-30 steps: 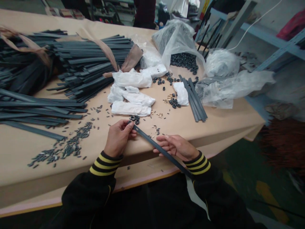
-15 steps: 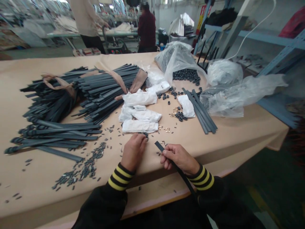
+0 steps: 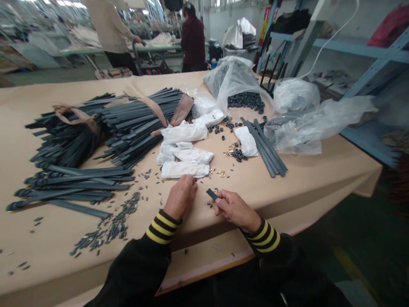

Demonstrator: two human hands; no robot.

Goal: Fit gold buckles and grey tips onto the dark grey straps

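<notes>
My right hand (image 3: pixel 238 209) is closed on a dark grey strap (image 3: pixel 211 194), its cut end sticking out past the thumb and fingers toward the upper left. The rest of that strap is hidden by the hand and sleeve. Just in front of the white wrapped packets (image 3: pixel 185 169), my left hand (image 3: pixel 181 197) rests low at the tabletop with its fingers bunched together. Whatever lies between those fingertips is mostly hidden. Gold-coloured buckles (image 3: pixel 220 173) lie to the right of the left hand, and small dark pieces (image 3: pixel 209 205) are scattered between both hands.
Tied bundles of dark straps (image 3: pixel 137 123) and several buckled straps (image 3: pixel 79 181) lie left. Small dark pieces (image 3: pixel 118 221) form a pile below them. A plastic bag (image 3: pixel 223 81) spills dark loops (image 3: pixel 246 101) at the back. Loose straps (image 3: pixel 265 149) lie right. Two people stand beyond the table.
The left fingers now cover the dark loops that showed at their tips. My right hand still grips the strap, less of which shows below it. The whole view has shifted slightly.
</notes>
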